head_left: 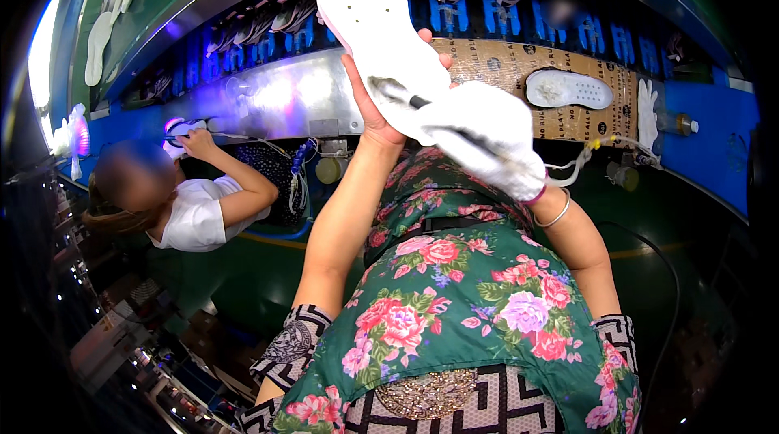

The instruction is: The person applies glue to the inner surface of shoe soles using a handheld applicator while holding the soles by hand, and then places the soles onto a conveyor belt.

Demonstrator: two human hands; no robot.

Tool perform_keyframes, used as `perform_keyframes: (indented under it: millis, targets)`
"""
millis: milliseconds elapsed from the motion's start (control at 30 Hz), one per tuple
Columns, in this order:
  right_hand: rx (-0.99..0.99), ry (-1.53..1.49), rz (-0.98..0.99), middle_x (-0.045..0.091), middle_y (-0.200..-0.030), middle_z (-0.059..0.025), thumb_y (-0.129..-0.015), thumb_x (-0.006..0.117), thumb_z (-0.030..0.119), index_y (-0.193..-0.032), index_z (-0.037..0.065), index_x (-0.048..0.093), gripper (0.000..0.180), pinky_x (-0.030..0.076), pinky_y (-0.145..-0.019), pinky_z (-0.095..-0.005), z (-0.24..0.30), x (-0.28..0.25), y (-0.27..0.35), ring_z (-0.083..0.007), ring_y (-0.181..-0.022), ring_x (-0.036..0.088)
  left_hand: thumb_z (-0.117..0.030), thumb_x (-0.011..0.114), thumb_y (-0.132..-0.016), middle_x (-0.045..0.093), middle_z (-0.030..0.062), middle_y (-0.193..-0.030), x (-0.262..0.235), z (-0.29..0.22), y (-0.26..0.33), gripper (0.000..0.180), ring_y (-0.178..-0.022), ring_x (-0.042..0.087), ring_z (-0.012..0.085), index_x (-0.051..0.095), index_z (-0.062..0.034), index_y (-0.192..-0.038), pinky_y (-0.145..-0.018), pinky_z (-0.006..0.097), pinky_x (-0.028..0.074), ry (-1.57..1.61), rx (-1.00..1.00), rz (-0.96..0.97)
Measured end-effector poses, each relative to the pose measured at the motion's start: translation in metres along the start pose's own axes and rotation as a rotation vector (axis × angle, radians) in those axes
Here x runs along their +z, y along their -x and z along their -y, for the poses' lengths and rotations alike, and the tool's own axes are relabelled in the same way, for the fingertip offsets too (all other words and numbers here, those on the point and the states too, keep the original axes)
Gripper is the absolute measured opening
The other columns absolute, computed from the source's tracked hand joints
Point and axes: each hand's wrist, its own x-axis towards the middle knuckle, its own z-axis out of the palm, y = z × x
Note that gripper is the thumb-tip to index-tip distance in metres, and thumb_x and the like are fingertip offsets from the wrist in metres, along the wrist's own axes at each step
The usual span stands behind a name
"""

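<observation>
A white shoe sole (381,16) with small holes at its far end is held up in front of me. My left hand (377,113) is bare and grips it from beneath, the thumb along its left edge and fingertips showing at its right edge. My right hand (487,134) wears a white glove with dark smudges and is closed round a small tool with a dark tip (419,101). That tip is at the near part of the sole, beside a greyish hollow. Most of the tool is hidden in the glove.
Another white sole (570,90) lies on the cardboard-covered bench (495,69), with a white glove (647,113) to its right. Dark shoes stand on blue holders (501,16) behind. A co-worker (203,207) works at the left. A pale hose (580,162) hangs near my right wrist.
</observation>
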Motion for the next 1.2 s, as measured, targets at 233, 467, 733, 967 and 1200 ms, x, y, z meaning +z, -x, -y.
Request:
perform_keyframes:
  millis: [233,467,733,967,1200]
  targets:
    - [0.125,-0.025,0.047,0.071,-0.097,-0.0047,-0.078,0.075,0.008,-0.108,0.014,0.072,0.031,0.052,-0.076,-0.0308,0.000,0.009,0.005,-0.0183,-0.085,0.068,-0.081,0.043,-0.079,0.051,0.0258,-0.127,-0.009,-0.015,0.003,0.103,-0.095,0.062,0.0423,0.032,-0.0027,-0.146,-0.076,0.054,0.055,-0.104,-0.140,0.134]
    - [-0.217,0.075,0.125,0.072,-0.090,-0.0054,-0.074,0.076,0.006,-0.100,0.013,0.073,0.027,0.053,-0.069,-0.0305,0.015,0.017,0.003,-0.0207,-0.077,0.068,-0.077,0.051,-0.078,0.049,0.0221,-0.122,-0.008,-0.029,-0.004,0.101,-0.089,0.051,0.0335,0.034,-0.0040,-0.144,-0.075,0.045,0.046,-0.121,-0.224,0.225]
    - [-0.286,0.271,0.114,0.068,-0.090,-0.0025,-0.077,0.071,0.013,-0.103,0.017,0.070,0.026,0.051,-0.067,-0.0352,0.010,0.019,0.004,-0.0227,-0.076,0.065,-0.077,0.056,-0.073,0.051,0.0219,-0.120,-0.002,-0.045,-0.009,0.102,-0.084,0.051,0.0325,0.037,-0.0054,-0.144,-0.067,0.039,0.039,-0.226,-0.385,0.213]
    - [-0.056,0.067,-0.008,0.071,-0.089,-0.0041,-0.078,0.075,0.010,-0.101,0.015,0.075,0.023,0.054,-0.071,-0.0300,0.018,0.011,0.000,-0.0198,-0.078,0.067,-0.070,0.056,-0.078,0.050,0.0279,-0.126,0.003,-0.049,-0.004,0.092,-0.093,0.056,0.0379,0.040,-0.0070,-0.144,-0.077,0.045,0.048,-0.160,-0.483,0.203]
    - [-0.268,0.256,0.150,0.069,-0.090,-0.0040,-0.074,0.073,0.008,-0.106,0.017,0.071,0.033,0.049,-0.057,-0.0309,0.006,0.030,0.019,-0.0203,-0.069,0.065,-0.061,0.064,-0.077,0.038,0.0245,-0.144,0.009,-0.062,-0.014,0.088,-0.126,0.041,0.0446,0.039,-0.0145,-0.147,-0.094,0.056,0.046,-0.396,-0.541,0.138]
